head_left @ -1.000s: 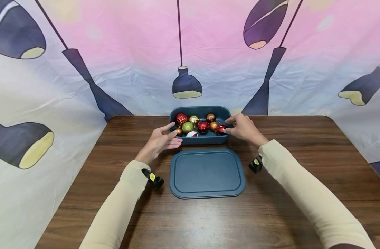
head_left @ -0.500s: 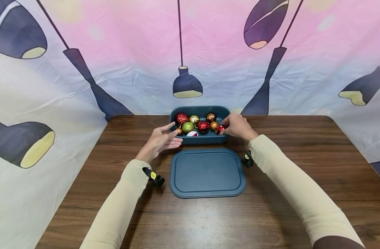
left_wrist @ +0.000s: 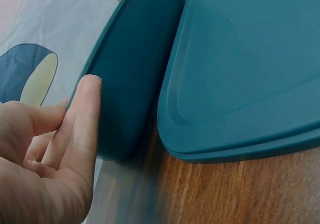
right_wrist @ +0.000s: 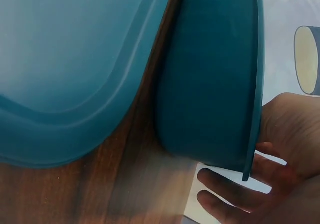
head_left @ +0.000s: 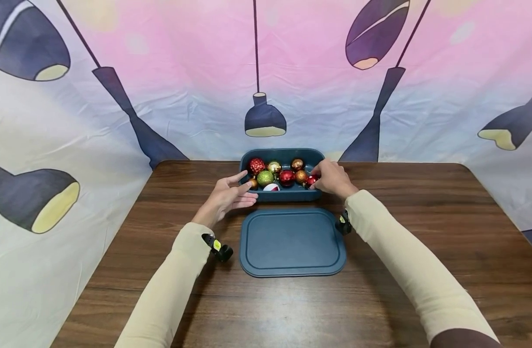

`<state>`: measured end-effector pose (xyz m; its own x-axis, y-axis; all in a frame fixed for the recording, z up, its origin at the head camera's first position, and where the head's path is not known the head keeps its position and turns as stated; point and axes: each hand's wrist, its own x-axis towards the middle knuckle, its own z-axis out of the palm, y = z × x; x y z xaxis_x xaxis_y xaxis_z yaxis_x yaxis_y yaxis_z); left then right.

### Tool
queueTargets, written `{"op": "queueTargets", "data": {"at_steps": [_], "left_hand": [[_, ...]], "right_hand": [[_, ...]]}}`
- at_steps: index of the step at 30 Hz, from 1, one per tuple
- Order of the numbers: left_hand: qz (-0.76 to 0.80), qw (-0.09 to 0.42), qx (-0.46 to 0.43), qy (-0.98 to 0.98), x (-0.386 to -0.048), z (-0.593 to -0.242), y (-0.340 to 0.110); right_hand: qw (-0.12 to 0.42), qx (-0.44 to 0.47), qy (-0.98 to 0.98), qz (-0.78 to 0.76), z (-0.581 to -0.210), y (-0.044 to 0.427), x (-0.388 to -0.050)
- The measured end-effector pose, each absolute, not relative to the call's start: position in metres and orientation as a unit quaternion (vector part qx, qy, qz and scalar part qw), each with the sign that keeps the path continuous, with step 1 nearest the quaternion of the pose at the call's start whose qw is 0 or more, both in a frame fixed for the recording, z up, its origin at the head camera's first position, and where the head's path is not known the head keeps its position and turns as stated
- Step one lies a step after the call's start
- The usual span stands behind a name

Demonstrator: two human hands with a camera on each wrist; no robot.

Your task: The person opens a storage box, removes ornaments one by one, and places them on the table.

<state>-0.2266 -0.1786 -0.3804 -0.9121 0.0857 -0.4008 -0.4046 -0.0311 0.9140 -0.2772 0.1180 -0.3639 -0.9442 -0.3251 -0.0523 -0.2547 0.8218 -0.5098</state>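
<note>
A dark teal box (head_left: 288, 195) stands at the table's far edge with several Christmas baubles inside. My left hand (head_left: 228, 194) holds its front left corner, thumb over the rim; in the left wrist view the fingers (left_wrist: 86, 119) lie against the outer wall. My right hand (head_left: 333, 179) reaches over the right rim, thumb and index finger around a small shiny red bauble (head_left: 311, 180). In the right wrist view, other fingers (right_wrist: 232, 190) hang outside the box's end wall, and the fingertips inside are hidden. Beside that bauble lie an orange glittery bauble (head_left: 301, 176) and a larger red bauble (head_left: 287, 178).
A flat teal lid (head_left: 293, 242) lies on the wooden table (head_left: 283, 309) just in front of the box. Other baubles in the box include a green one (head_left: 265, 178) and a textured red one (head_left: 256, 166). A lamp-patterned cloth (head_left: 196, 121) hangs behind the table.
My right hand has moved a little left, deeper over the right rim, its fingertips closing in around the small red bauble. The left hand has stayed at the box corner.
</note>
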Motion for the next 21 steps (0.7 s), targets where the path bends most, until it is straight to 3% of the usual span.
{"op": "queueTargets", "data": {"at_steps": [21], "left_hand": [[0.706, 0.171, -0.128, 0.675, -0.227, -0.379, -0.176]], "right_hand": [[0.036, -0.164, 0.944, -0.283, -0.343, 0.133, -0.274]]}}
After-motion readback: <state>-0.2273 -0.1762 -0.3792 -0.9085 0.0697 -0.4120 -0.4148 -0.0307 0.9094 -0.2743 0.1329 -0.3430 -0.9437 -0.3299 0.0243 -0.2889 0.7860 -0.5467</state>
